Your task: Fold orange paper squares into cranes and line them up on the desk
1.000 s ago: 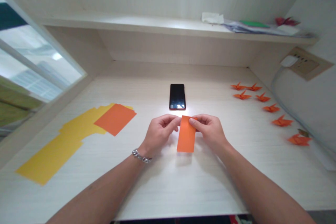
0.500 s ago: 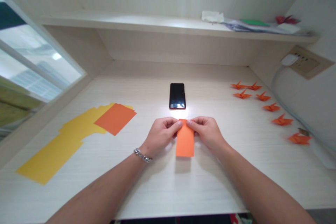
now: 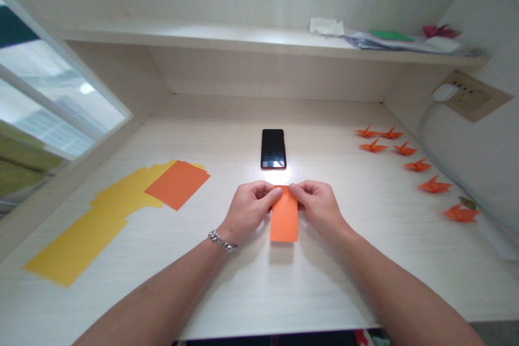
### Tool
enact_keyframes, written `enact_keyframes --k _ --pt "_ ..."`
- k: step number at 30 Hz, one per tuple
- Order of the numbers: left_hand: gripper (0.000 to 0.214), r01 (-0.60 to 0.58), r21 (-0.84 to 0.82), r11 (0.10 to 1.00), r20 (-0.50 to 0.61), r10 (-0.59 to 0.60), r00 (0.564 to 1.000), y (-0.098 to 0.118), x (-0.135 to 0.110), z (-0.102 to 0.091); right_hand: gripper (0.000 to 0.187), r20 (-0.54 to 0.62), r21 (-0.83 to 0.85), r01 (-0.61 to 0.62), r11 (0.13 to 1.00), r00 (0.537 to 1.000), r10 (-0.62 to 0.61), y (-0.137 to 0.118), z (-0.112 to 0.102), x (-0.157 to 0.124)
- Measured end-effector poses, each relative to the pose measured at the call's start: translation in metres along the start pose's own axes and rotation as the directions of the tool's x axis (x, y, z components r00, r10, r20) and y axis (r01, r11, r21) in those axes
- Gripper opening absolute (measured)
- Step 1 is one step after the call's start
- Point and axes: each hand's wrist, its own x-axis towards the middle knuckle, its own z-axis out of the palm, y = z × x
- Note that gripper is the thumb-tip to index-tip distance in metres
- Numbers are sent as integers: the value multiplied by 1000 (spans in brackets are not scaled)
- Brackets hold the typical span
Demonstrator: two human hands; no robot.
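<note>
An orange origami paper [image 3: 284, 219], narrow and rectangular as if folded in half, is held just above the desk, with its shadow below. My left hand [image 3: 252, 205] pinches its upper left corner between thumb and fingers. On the upper right corner, my right hand [image 3: 318, 203] grips in the same way, thumb on top. The fingertips under the paper are hidden. A silver chain bracelet [image 3: 222, 241] circles my left wrist. Just beyond the hands lies a black phone [image 3: 273, 148], face up.
Yellow sheets [image 3: 81, 243] fan out at the left, with orange square sheets [image 3: 177, 185] on top. Several folded orange paper cranes [image 3: 434, 185] line the right side, beside a white cable [image 3: 446, 165] from a wall socket [image 3: 472, 96]. A shelf [image 3: 203, 38] with papers spans the back.
Almost nothing differs. Both hands keep their pinch on the orange paper, and the whole view has shifted very slightly.
</note>
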Motion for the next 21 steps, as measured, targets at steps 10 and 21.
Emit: enact_keyframes --k 10,21 --pt "25 -94 124 988 -149 112 982 0 2 -2 28 40 -123 29 992 999 -24 4 1 -1" --pt "24 -78 59 995 -257 90 962 -5 7 -5 23 164 -237 -22 971 985 62 11 -2 3"
